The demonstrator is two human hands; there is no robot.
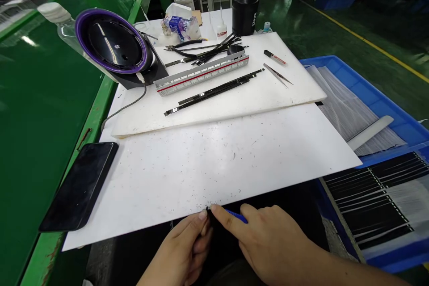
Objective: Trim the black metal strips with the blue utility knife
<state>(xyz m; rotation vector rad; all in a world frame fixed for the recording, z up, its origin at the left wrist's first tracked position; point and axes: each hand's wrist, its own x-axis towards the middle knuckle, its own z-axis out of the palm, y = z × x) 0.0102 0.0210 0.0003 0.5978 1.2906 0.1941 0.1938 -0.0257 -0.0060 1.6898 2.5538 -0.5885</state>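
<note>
Together at the near edge of the large white worktop board, pinching one small dark piece.

Left hand palm inward, thumb and forefinger closed on the piece from the left; right hand knuckles up, forefinger stretched to the same spot, gripping a slim blue-handled tool under the fingers. Fingertips touching just off the board's rim. Well apart: flat black phone on the left, long black strip on the raised white slab, blue plastic crate on the right.
</note>
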